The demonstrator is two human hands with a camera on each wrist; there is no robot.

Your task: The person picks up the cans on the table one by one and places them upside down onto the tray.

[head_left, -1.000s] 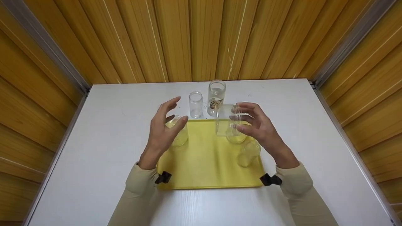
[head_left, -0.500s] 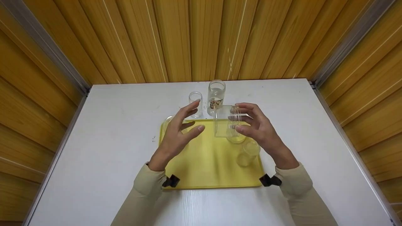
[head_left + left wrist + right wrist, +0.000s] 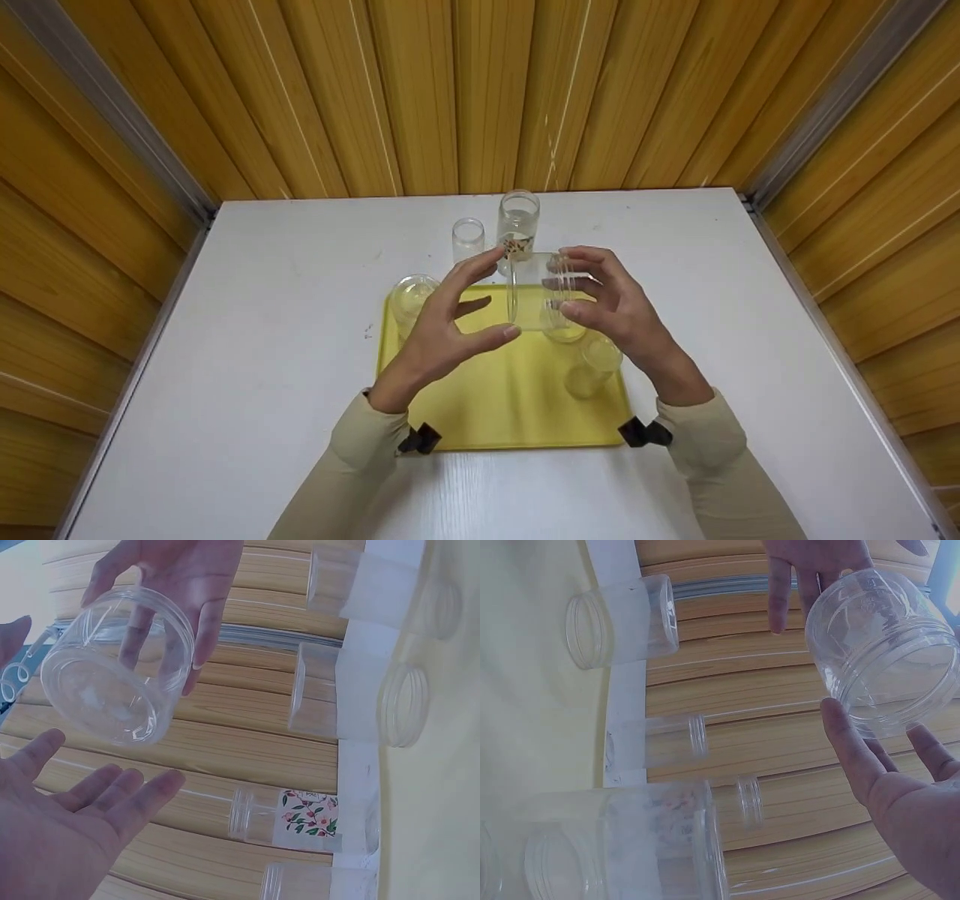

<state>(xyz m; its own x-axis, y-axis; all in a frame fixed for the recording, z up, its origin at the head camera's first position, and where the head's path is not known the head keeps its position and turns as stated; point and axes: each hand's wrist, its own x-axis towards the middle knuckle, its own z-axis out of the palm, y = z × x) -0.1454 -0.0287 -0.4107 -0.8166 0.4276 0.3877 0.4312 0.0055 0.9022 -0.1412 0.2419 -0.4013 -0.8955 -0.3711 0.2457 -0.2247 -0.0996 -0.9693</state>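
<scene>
The clear jar (image 3: 531, 292) is held sideways in the air over the back part of the tray (image 3: 510, 449), its mouth toward 3 o'clock in the head view. The right hand (image 3: 619, 304) curls fingers and thumb around the mouth end. The left hand (image 3: 450, 334) is spread wide and holds nothing, its fingertips just beside the base end. Since the earliest frame it has come across from the left-side jar (image 3: 411, 300), which now shows more fully; the right hand and clear jar have barely shifted.

From the clear jar, the left-side jar stands at 9 o'clock near the tray's left edge. At 5 o'clock are a wide jar (image 3: 566, 334), partly hidden, then a small jar (image 3: 592, 367) close to the right edge. Yellow tray surface shows from 6 to 7 o'clock, down to its near edge. On the table (image 3: 225, 360) behind the tray stand a tall jar (image 3: 517, 214) at 12 and a narrow jar (image 3: 468, 238) at 10.

The left wrist view alone reveals the tall jar's pink-flowered label (image 3: 309, 821) with leaves; the right wrist view shows the clear jar's open, threaded mouth.
</scene>
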